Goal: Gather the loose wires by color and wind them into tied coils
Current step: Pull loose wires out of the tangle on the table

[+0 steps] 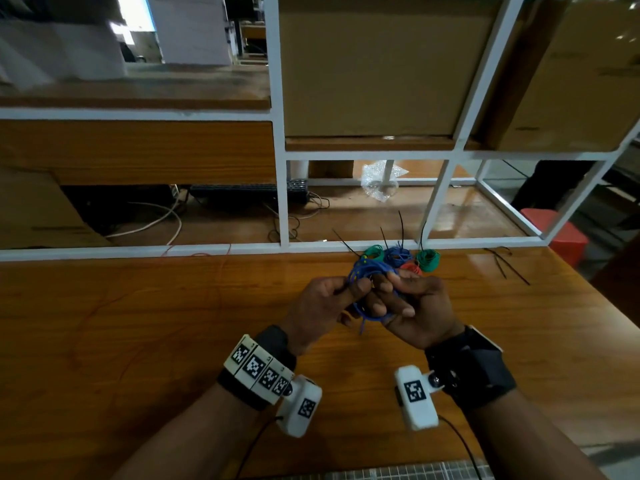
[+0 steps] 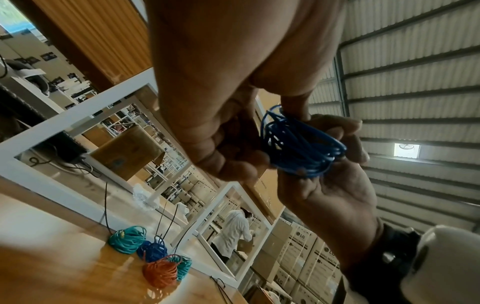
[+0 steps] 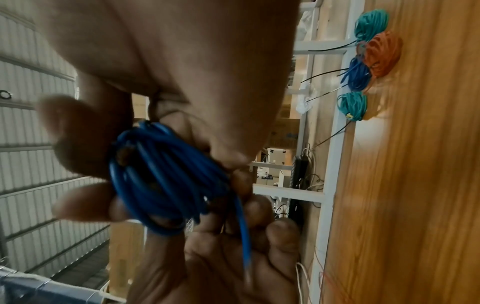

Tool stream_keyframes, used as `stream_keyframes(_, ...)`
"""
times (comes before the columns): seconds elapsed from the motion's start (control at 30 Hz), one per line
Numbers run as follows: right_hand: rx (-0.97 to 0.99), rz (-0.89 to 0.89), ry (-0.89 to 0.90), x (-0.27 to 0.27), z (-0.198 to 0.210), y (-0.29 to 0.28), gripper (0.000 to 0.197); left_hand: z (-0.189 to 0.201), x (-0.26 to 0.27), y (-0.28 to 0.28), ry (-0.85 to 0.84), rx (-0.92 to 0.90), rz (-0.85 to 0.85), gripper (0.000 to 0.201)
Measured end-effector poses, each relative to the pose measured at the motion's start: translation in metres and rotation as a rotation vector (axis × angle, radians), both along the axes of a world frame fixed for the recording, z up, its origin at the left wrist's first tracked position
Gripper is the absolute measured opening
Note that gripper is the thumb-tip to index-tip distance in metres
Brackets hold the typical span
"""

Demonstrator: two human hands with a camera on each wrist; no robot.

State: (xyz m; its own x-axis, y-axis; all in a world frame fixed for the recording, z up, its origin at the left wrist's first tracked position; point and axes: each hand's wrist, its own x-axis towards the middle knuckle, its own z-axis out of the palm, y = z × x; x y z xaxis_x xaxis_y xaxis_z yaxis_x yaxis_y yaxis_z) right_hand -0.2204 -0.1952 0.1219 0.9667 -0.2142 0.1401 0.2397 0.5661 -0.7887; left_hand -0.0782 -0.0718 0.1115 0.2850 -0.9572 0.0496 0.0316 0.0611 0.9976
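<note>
**Ana:** Hands first: where are they, and what do they hold?

**Ben:** Both are raised over the wooden table (image 1: 145,306). The left hand (image 1: 322,306) and right hand (image 1: 420,311) meet around one blue coil (image 2: 301,144), fingers of each curled round its loops. I'd guess two grips keep the springy turns from spreading before a tie goes on.

**Ana:** Is it tied?

**Ben:** I can't tell. One loose blue end (image 3: 245,236) hangs down past the left palm, and something thin and dark seems pinched in the left fingers, too blurred to name.

**Ana:** And the rest?

**Ben:** Just beyond the fingertips, finished bundles sit in a cluster: two green coils (image 1: 428,260), another blue coil (image 1: 396,255), a red coil (image 3: 381,53). Black tie tails (image 1: 401,225) stick up from them. Spare black ties (image 1: 507,266) lie farther off to the right hand's side. A thin red wire (image 1: 221,268) trails off left of the left hand, its ends lost against the wood grain.
</note>
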Motion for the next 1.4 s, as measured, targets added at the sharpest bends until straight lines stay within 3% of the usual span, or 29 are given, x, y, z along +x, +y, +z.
stream_keyframes(0.1, 0.054, 0.029, 0.019, -0.004, -0.004, -0.007, 0.02, -0.008, -0.004, -0.007, -0.09, -0.057, 0.054, 0.061)
stream_keyframes(0.2, 0.203, 0.089, 0.02, -0.009, -0.006, -0.009, 0.017, -0.013, -0.011, -0.011, -0.174, -0.082, 0.01, 0.045)
stream_keyframes(0.27, 0.186, 0.031, 0.062, -0.011, -0.009, -0.009, 0.025, -0.016, -0.013, -0.013, -0.282, -0.09, 0.031, 0.04)
stream_keyframes(0.4, -0.16, -0.228, 0.19, -0.007, -0.012, -0.004, 0.048, -0.021, -0.013, -0.018, -0.49, -0.03, 0.09, 0.051)
stream_keyframes(0.67, -0.351, -0.647, 0.357, 0.001, -0.003, 0.014, 0.046, -0.019, -0.01, -0.035, -0.692, 0.02, 0.058, 0.015)
stream_keyframes(0.73, -0.459, -0.732, 0.399, 0.0, -0.005, 0.014, 0.042, -0.017, -0.01, -0.035, -0.698, -0.002, 0.048, 0.014)
stream_keyframes(0.83, -0.701, -0.853, 0.497, -0.007, -0.014, 0.002, 0.051, -0.012, -0.004, -0.031, -0.685, 0.056, 0.055, 0.023)
stream_keyframes(0.93, -0.93, -0.722, 0.537, -0.016, -0.022, -0.009, 0.065, 0.003, 0.009, -0.024, -0.923, 0.291, -0.145, 0.035)
stream_keyframes(1.0, -0.957, -0.561, 0.549, -0.02, -0.018, -0.01, 0.071, 0.009, 0.015, -0.024, -1.103, 0.306, -0.253, 0.022)
stream_keyframes(1.07, -1.07, -0.488, 0.484, -0.019, -0.011, -0.01, 0.049, 0.011, 0.021, -0.029, -1.155, 0.301, -0.324, 0.019)
stream_keyframes(1.1, -1.073, -0.51, 0.437, -0.017, -0.008, -0.008, 0.036, 0.009, 0.025, -0.032, -1.083, 0.28, -0.342, 0.019)
stream_keyframes(1.17, -0.939, -0.619, 0.338, -0.013, -0.006, -0.003, 0.02, 0.0, 0.036, -0.038, -0.772, 0.173, -0.325, 0.021)
stream_keyframes(1.27, -0.843, -0.758, 0.276, -0.003, -0.011, 0.005, 0.014, -0.016, 0.038, -0.041, -0.259, -0.006, -0.231, 0.015)
stream_keyframes(1.3, -0.844, -0.796, 0.281, 0.0, -0.015, 0.007, 0.014, -0.021, 0.036, -0.04, -0.085, -0.047, -0.201, 0.024)
stream_keyframes(1.33, -0.837, -0.838, 0.298, 0.002, -0.019, 0.009, 0.015, -0.026, 0.034, -0.038, 0.036, -0.075, -0.169, 0.035)
stream_keyframes(1.4, -0.828, -0.907, 0.325, 0.005, -0.027, 0.012, 0.017, -0.035, 0.03, -0.035, 0.099, -0.107, -0.082, 0.042)
